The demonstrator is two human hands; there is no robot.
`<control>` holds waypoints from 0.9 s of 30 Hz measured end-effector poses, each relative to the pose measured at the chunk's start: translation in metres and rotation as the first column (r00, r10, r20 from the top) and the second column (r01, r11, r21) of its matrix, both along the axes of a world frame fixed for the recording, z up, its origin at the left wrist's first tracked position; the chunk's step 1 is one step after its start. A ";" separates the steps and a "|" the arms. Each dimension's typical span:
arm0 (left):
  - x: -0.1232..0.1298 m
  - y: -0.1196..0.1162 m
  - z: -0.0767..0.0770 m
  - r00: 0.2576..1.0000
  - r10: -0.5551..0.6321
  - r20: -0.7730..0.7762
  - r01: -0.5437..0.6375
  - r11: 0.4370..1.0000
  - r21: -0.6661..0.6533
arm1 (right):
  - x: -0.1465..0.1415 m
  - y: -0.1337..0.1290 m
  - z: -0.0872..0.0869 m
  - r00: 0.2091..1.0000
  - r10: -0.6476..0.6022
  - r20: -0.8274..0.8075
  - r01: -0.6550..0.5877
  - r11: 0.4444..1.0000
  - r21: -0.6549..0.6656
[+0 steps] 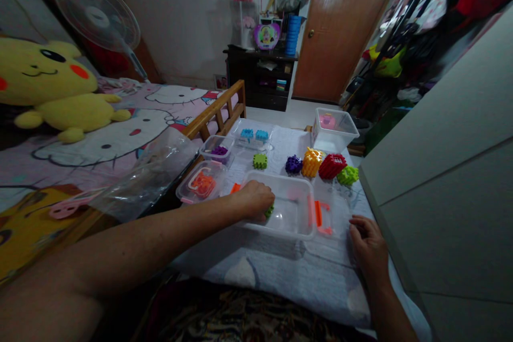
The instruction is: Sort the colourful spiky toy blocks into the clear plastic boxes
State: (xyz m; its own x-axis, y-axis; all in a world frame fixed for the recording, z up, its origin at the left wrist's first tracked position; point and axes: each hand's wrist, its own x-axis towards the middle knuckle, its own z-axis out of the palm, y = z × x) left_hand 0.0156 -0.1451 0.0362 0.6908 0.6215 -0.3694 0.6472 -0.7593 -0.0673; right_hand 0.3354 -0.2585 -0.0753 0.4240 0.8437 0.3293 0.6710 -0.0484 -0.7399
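Observation:
My left hand (252, 200) reaches over the left wall of a transparent plastic box (292, 219), its fingers closed on a green interlocking toy block (269, 211) that is mostly hidden. My right hand (368, 246) rests on the pale quilted cloth (280, 262), fingers slightly curled and holding nothing. It lies just right of a transparent lid (332, 208) with an orange clip (318, 214). Beyond the box stand a green block (260, 161), a purple block (294, 164), a yellow block (311, 162), a red block (332, 165) and a lime block (348, 175).
Small plastic boxes hold orange (201, 184), purple (217, 150) and blue (252, 136) pieces, and another holds a pink piece (334, 129). A plastic bag (160, 171) lies by the wooden bed rail (214, 109). A grey wardrobe panel (436, 197) stands close on the right.

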 end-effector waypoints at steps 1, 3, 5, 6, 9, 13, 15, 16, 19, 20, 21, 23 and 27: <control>0.000 0.000 0.001 1.000 0.007 -0.005 -0.007 1.000 -0.003 | 0.000 0.000 0.000 1.000 0.001 0.000 -0.001 1.000 -0.003; 0.001 0.000 0.002 1.000 0.017 -0.011 -0.018 1.000 -0.013 | 0.000 0.000 -0.001 1.000 0.001 -0.002 -0.001 1.000 -0.007; 0.001 0.001 0.002 1.000 0.015 0.006 -0.015 1.000 -0.019 | 0.001 0.000 -0.001 1.000 0.000 -0.003 0.000 1.000 -0.007; 0.001 0.002 0.002 1.000 0.004 0.020 -0.004 1.000 -0.021 | 0.001 0.000 -0.001 1.000 0.000 -0.003 0.000 1.000 -0.006; 0.000 0.004 -0.002 0.997 -0.065 0.046 0.067 0.997 -0.035 | 0.002 0.000 -0.003 1.000 0.001 -0.001 -0.001 1.000 -0.003; 0.001 0.006 -0.007 0.979 -0.193 0.059 0.197 0.978 -0.065 | 0.003 -0.001 -0.003 1.000 0.010 -0.013 -0.010 1.000 -0.014; 0.001 0.005 -0.009 0.976 -0.209 0.052 0.213 0.974 -0.080 | 0.002 -0.001 -0.003 1.000 0.014 -0.017 -0.015 1.000 -0.011; 0.001 0.005 -0.010 0.978 -0.205 0.047 0.208 0.975 -0.082 | 0.002 -0.001 -0.002 1.000 0.014 -0.016 -0.014 1.000 -0.007; 0.000 0.004 -0.012 0.982 -0.183 0.042 0.185 0.981 -0.066 | 0.001 -0.001 -0.001 1.000 0.009 -0.004 -0.009 1.000 0.000; -0.001 0.003 -0.013 0.984 -0.175 0.041 0.177 0.982 -0.062 | 0.001 -0.001 -0.001 1.000 0.008 0.000 -0.008 1.000 0.000; -0.002 0.003 -0.014 0.986 -0.163 0.037 0.165 0.984 -0.062 | 0.001 -0.001 -0.001 1.000 0.007 0.002 -0.007 1.000 0.000; -0.003 0.003 -0.016 0.991 -0.128 0.028 0.130 0.989 -0.070 | 0.000 0.000 0.000 1.000 0.006 0.005 -0.006 1.000 0.000; -0.002 0.002 -0.015 0.999 -0.053 0.005 0.053 0.993 -0.105 | 0.000 0.000 -0.001 1.000 0.008 0.006 -0.008 1.000 0.012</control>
State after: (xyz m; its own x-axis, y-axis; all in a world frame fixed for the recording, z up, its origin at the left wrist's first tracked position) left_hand 0.0138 -0.1433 0.0214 0.7227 0.5417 -0.4293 0.6058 -0.7954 0.0161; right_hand 0.3357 -0.2590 -0.0760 0.4154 0.8431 0.3415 0.6756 -0.0345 -0.7364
